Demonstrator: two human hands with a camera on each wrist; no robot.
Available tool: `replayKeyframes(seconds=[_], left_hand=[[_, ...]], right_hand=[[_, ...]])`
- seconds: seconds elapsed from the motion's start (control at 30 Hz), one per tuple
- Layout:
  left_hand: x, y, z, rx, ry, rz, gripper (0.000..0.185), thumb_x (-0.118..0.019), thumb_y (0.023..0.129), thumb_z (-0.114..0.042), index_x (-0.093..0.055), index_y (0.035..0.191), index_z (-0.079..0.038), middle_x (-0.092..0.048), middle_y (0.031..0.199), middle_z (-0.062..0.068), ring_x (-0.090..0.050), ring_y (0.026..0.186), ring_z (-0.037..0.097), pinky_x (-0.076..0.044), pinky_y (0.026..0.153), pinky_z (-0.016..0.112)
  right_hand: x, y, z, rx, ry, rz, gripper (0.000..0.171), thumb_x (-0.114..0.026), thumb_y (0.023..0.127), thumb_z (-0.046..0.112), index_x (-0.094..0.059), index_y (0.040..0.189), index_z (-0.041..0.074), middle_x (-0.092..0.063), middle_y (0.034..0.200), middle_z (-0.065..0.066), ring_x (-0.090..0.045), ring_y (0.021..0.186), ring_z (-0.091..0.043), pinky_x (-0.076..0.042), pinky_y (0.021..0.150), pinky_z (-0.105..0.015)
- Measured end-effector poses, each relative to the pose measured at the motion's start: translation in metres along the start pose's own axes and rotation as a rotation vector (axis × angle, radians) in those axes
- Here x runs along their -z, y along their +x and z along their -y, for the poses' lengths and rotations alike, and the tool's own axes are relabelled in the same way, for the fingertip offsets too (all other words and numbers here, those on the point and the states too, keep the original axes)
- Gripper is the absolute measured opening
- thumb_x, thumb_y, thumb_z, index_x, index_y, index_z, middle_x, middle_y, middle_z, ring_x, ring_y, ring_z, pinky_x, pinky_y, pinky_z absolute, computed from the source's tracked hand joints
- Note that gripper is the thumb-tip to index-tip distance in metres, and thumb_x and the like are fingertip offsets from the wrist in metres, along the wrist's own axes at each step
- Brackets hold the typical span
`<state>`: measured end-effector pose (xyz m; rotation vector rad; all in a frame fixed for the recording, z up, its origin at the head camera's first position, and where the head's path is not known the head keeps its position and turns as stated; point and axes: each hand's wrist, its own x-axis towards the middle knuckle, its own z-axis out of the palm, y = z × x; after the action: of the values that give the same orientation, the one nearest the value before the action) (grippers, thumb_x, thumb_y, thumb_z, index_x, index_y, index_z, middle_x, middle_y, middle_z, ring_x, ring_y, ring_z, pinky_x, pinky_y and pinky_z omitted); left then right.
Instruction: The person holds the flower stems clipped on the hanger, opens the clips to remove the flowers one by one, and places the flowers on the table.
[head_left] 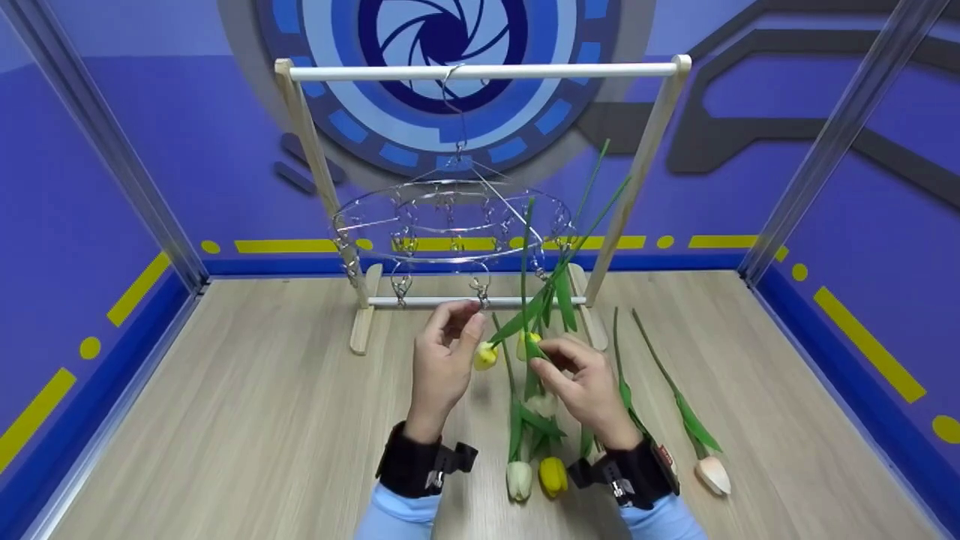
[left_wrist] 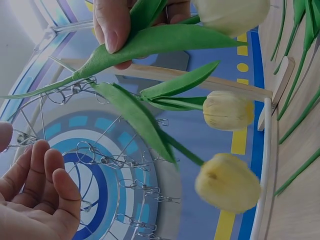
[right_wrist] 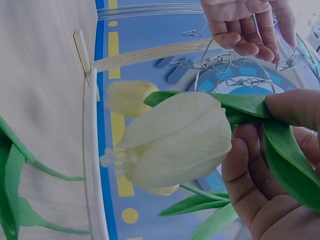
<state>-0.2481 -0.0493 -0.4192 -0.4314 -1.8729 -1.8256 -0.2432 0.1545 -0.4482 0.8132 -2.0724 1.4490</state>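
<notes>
My right hand (head_left: 585,382) pinches a white tulip (right_wrist: 175,142) by its stem and green leaf, bloom down and stem rising toward the rack. My left hand (head_left: 442,360) has its thumb and index fingertip on a metal clip (head_left: 481,289) at the near edge of the round hanger (head_left: 450,259); its other fingers (left_wrist: 62,187) are loosely bent. Two pale yellow tulips, one nearer (left_wrist: 227,182) and one behind (left_wrist: 228,110), hang bloom-down from the hanger's right side, their stems sticking up past the ring.
The hanger hooks over the white bar (head_left: 525,71) of a wooden rack. On the table (head_left: 247,420) lie a greenish-white tulip (head_left: 519,480), a yellow tulip (head_left: 553,478) and a pinkish tulip (head_left: 712,476). Another stem (head_left: 617,345) runs under the right wrist. Blue walls enclose the table.
</notes>
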Motion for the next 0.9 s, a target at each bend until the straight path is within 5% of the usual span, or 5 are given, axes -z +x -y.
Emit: replayKeyframes(seconds=[0.9], left_hand=[[0.020, -0.007, -0.007, -0.105, 0.364, 0.074, 0.027, -0.065, 0.101, -0.015, -0.068, 0.124, -0.001, -0.067, 0.113, 0.010, -0.063, 0.098, 0.023, -0.053, 0.082, 0.034]], right_hand=[[0.014, -0.001, 0.000, -0.070, 0.011, -0.017, 0.026, -0.070, 0.091, -0.010, -0.075, 0.111, 0.006, -0.070, 0.095, -0.012, -0.062, 0.075, -0.013, -0.049, 0.068, -0.020]])
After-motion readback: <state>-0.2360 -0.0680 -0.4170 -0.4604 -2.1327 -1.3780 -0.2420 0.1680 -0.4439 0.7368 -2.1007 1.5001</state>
